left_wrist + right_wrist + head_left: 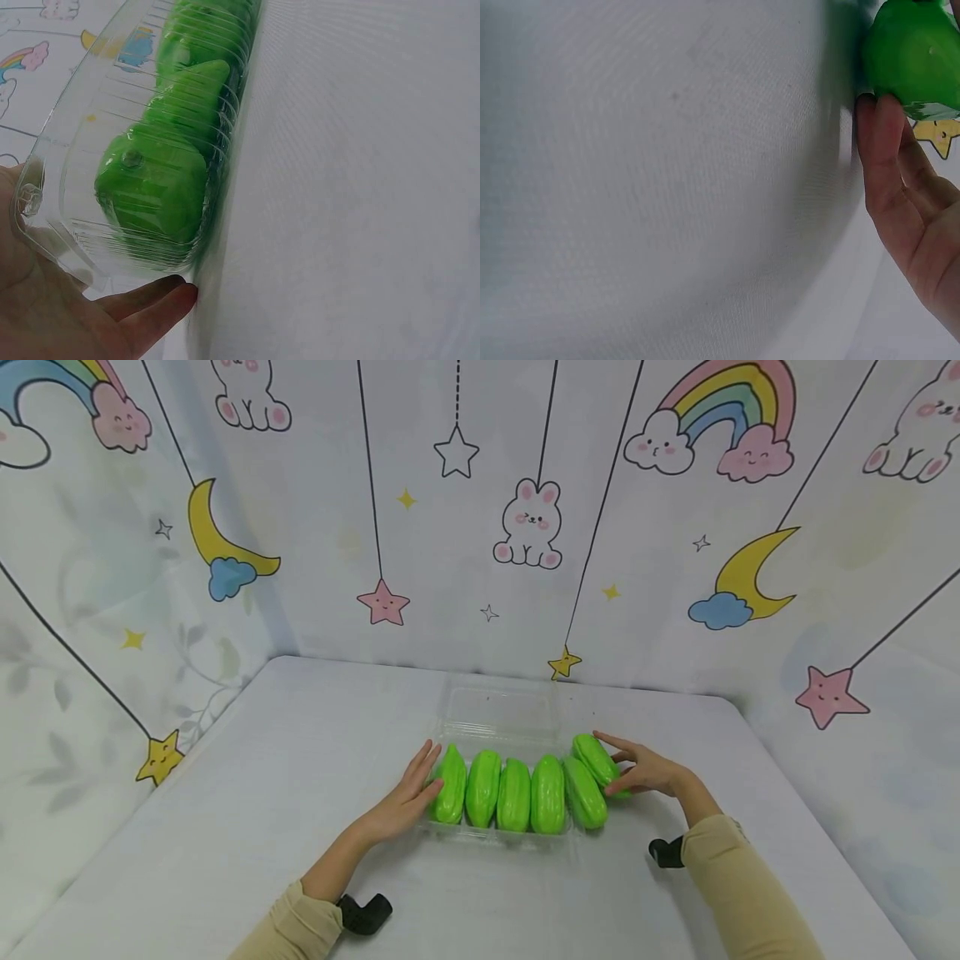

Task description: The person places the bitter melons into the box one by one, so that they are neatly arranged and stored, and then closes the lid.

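Note:
Several glossy, bright green, long fruit-like pieces (483, 789) stand side by side in a clear plastic box (491, 832), its lid (498, 708) folded back behind. My left hand (397, 802) rests against the box's left end with fingers extended; the left wrist view shows the palm at the rim and fingertips (180, 296) low by the wall. At the right end, a tilted green piece (585, 793) overlaps the box edge. Beside it my right hand (652, 772) grips the outermost green piece (594, 756) between thumb and fingers. In the right wrist view, fingertips (889, 112) touch its underside.
A white cloth covers the table (247, 793). Behind it hangs a pale backdrop (450, 535) with cartoon rabbits, stars and moons. Dark wrist-worn devices (365, 915) sit at both sleeves.

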`<state>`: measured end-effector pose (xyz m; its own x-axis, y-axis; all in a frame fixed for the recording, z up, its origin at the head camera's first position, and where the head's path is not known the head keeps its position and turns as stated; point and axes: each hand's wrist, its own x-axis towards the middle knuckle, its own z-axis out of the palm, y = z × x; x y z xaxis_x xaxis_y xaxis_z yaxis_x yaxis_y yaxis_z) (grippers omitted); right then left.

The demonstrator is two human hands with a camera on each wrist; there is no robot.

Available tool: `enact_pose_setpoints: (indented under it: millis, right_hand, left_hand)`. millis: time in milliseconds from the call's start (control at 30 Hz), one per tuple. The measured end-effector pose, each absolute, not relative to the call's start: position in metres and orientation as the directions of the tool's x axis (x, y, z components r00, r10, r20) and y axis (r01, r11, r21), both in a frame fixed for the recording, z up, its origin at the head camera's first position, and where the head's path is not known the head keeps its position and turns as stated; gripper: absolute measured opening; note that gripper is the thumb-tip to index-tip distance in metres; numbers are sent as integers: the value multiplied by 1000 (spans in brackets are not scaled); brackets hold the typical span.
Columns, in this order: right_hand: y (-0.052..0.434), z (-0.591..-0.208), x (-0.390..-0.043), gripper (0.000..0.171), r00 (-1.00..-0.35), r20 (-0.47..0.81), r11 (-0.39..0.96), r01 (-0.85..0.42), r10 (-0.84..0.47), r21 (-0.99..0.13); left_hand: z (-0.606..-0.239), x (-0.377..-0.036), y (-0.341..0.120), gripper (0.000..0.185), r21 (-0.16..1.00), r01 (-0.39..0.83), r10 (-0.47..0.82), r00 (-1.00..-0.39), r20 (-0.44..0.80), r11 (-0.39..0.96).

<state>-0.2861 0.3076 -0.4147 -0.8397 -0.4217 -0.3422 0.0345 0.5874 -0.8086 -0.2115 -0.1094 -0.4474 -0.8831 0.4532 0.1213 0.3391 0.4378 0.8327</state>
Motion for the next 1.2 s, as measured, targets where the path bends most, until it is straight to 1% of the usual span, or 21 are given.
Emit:
enact_pose_setpoints:
  millis: [233, 400, 567, 600, 733, 800, 833, 867, 1067, 1200]
  right_hand:
    - [307, -417, -283, 100, -850, -349, 583, 62, -395, -810]
    - [309, -420, -281, 101, -866, -320, 574, 47, -385, -817]
    - [313, -425, -278, 95, -894, -285, 576, 38, -345, -816]
    - [315, -428, -279, 95, -898, -282, 571, 42, -339, -820]
    - [315, -428, -275, 101, -895, -273, 560, 32, -353, -828]
    - [313, -427, -274, 104, -891, -272, 558, 27, -362, -830]
    - [311, -424, -272, 105, -890, -273, 564, 21, -365, -826]
    - [311, -424, -272, 104, -890, -275, 570, 20, -365, -821]
    - [306, -423, -272, 97, -878, -288, 601, 1, -382, -799]
    - [304, -421, -271, 98, -871, -289, 598, -7, -397, -802]
  left_hand:
    - [-447, -211, -110, 58, 835, 337, 455, -882, 120, 434]
    - [-448, -211, -110, 58, 834, 338, 453, -883, 121, 436]
    - [-448, -211, -109, 57, 830, 347, 454, -881, 130, 436]
    - [-443, -208, -109, 57, 833, 340, 455, -882, 122, 436]
    - [-435, -204, -108, 57, 839, 335, 452, -884, 121, 430]
    - [-436, -204, -109, 57, 841, 329, 451, -885, 116, 430]
    - [-441, -207, -109, 57, 838, 337, 450, -884, 125, 429]
    - [-447, -210, -110, 57, 835, 340, 451, -884, 126, 432]
    - [-450, -212, -111, 57, 833, 344, 453, -882, 128, 433]
    - [-450, -213, -111, 57, 831, 346, 454, -882, 129, 435]
